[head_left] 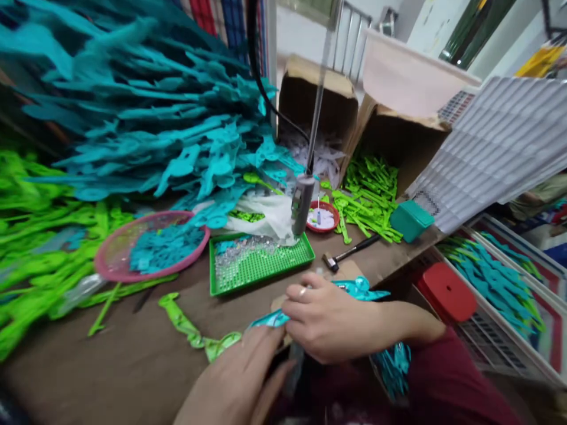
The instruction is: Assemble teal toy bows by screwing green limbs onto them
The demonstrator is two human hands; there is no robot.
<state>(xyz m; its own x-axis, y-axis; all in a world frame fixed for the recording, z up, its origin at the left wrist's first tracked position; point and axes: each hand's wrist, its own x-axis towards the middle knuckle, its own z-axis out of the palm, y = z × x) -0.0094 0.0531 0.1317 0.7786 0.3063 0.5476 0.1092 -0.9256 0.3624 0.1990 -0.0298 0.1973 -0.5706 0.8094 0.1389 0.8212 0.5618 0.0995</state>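
Note:
A long turquoise plastic part [361,287] lies across the table's near edge, partly covered by my hands. My right hand [325,319], with a ring on one finger, curls over its middle; the fingertips are hidden or blurred. On the left, my left hand [241,378] has its fingers pressed together at the part's near end, the thumb underneath. A lime-green jointed plastic part [188,327] lies just beyond my left hand. Behind my hands stands a green perforated tray [261,277] with small metal pieces. A hammer [349,252] lies beyond my right hand.
A grey electric screwdriver [303,203] hangs above the tray. A pink basket [153,274] holds small turquoise pieces. Turquoise parts [177,136] are heaped behind, lime-green parts [39,254] at left. Cardboard boxes [398,139], a red bowl [334,221] and a teal container [411,220] stand right.

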